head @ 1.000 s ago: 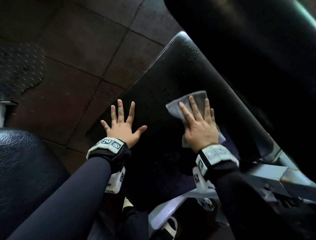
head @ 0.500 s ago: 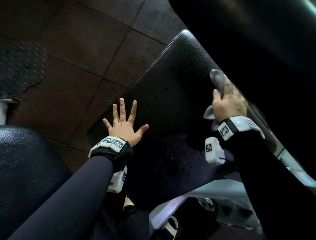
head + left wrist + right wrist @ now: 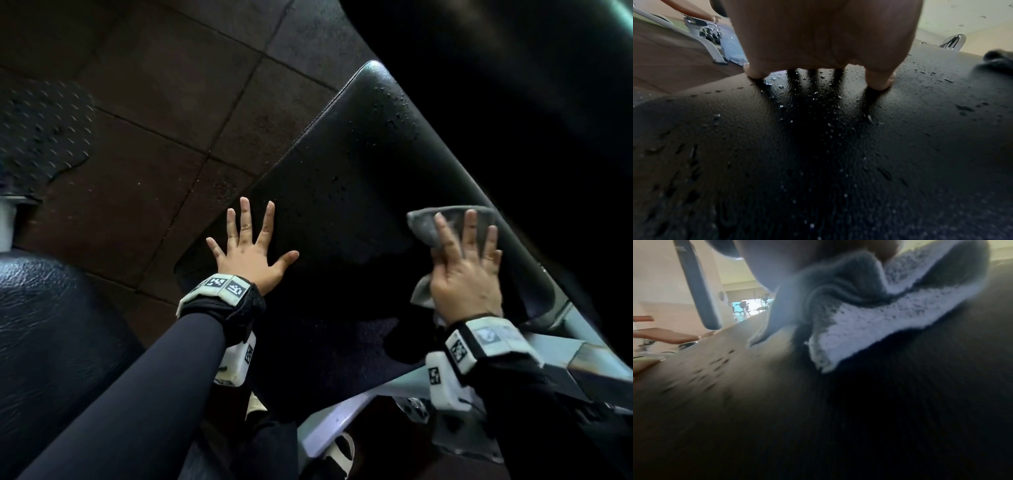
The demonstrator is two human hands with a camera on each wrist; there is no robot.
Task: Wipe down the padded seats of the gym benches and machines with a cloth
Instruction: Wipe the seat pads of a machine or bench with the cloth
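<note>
Two hands are on the black padded seat (image 3: 342, 219): the left hand (image 3: 248, 255) lies flat with fingers spread wide, holding nothing, braced near the pad's edge at about 9 o'clock, while the right hand (image 3: 466, 274) presses the grey cloth (image 3: 424, 222) down with straight fingers at about 3 o'clock, close to the pad's right border. The cloth shows bunched and folded under the palm in the right wrist view (blurred, so the hand is probably mid-stroke). Beads of liquid (image 3: 394, 113) dot the pad toward 12 o'clock and also lie around the left fingers (image 3: 879, 81), so the wiping step looks well under way but not finished. Nearer the person the pad is too dark to judge. The next move, as I judge it, calls for sweeping the cloth up toward 12 o'clock and across toward 9 o'clock, over the wet patches, with even pressure and the cloth flattened out; the left hand would have to lift clear for the cloth to reach under it. Another padded seat (image 3: 51, 325) sits at 8 o'clock, seemingly unwiped.
</note>
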